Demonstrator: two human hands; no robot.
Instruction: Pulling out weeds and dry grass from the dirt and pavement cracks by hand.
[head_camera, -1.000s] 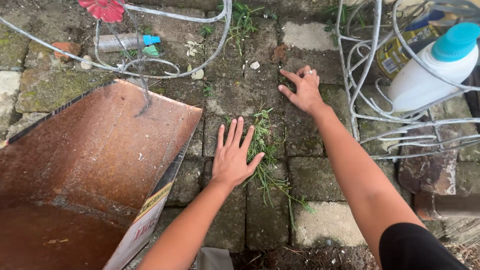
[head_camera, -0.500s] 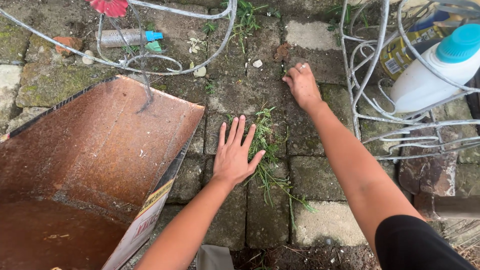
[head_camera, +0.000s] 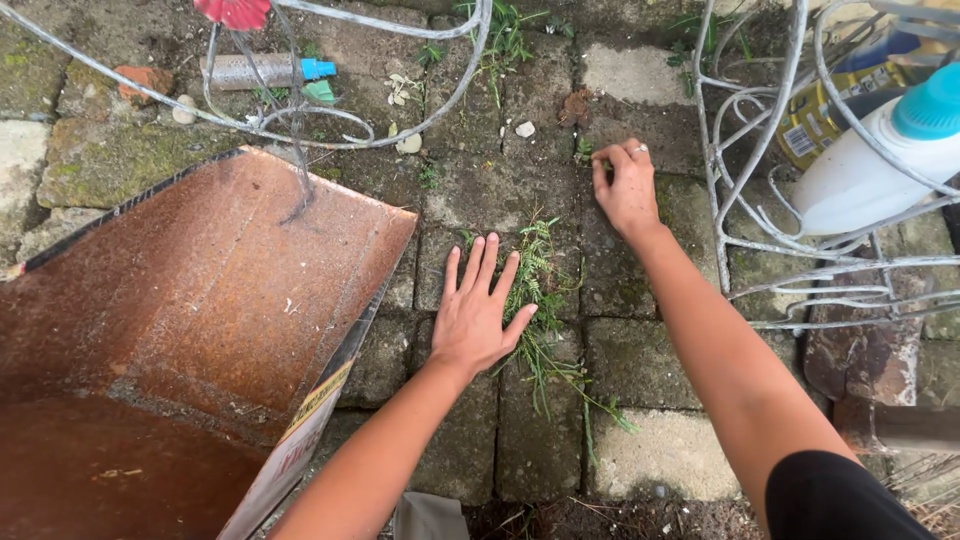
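The right hand (head_camera: 628, 190) changes most. A second ago it lies spread, fingers splayed flat on the paving stones (head_camera: 640, 350); half a second ago it curls into a loose fist farther up; now it sits slightly nearer, thumb and forefinger pinched together over a small green sprout (head_camera: 586, 150) in the joint between stones. The view itself shifts a little, so everything sits lower and more to the right.
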